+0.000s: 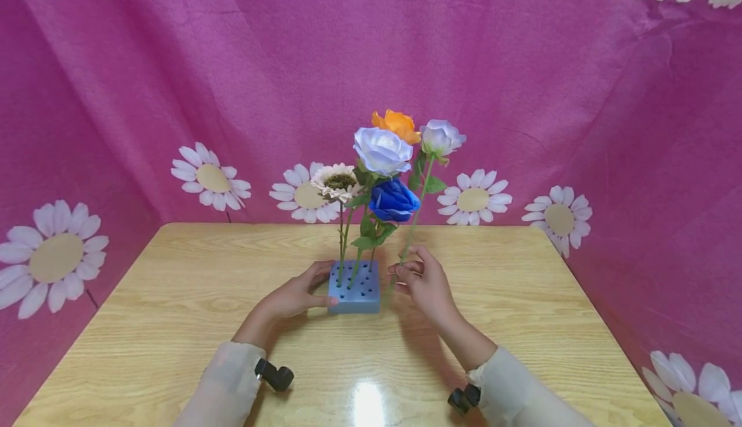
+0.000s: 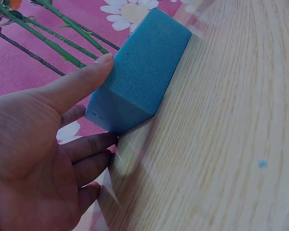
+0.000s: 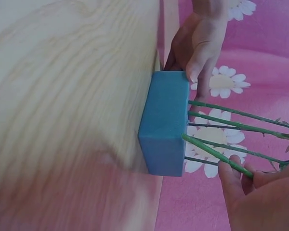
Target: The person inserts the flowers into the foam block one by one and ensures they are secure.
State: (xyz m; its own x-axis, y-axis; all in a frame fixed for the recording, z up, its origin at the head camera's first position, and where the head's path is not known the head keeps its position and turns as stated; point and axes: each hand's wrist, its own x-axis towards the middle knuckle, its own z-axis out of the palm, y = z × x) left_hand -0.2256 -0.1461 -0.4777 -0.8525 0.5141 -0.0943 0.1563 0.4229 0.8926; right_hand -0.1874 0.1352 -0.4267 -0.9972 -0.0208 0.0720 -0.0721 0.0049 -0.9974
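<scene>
A blue foam block (image 1: 354, 308) with holes in its top stands on the table. My left hand (image 1: 292, 295) grips its left side, thumb (image 2: 94, 77) on the top edge and fingers round the far side. In the block stand a cream sunflower-like flower (image 1: 336, 182), a pale lavender rose (image 1: 382, 150), a blue rose (image 1: 394, 200) and an orange flower (image 1: 397, 124). To the block's right, my right hand (image 1: 428, 285) pinches the green stem (image 3: 216, 153) of another pale rose (image 1: 442, 137), tilted. Its lower tip appears close to the block's top edge; contact cannot be told.
The wooden table (image 1: 174, 324) reaches back to a pink cloth backdrop (image 1: 290, 60) printed with white daisies. More of that cloth hangs at both sides. A dark wrist device (image 1: 274, 375) sits at each sleeve cuff.
</scene>
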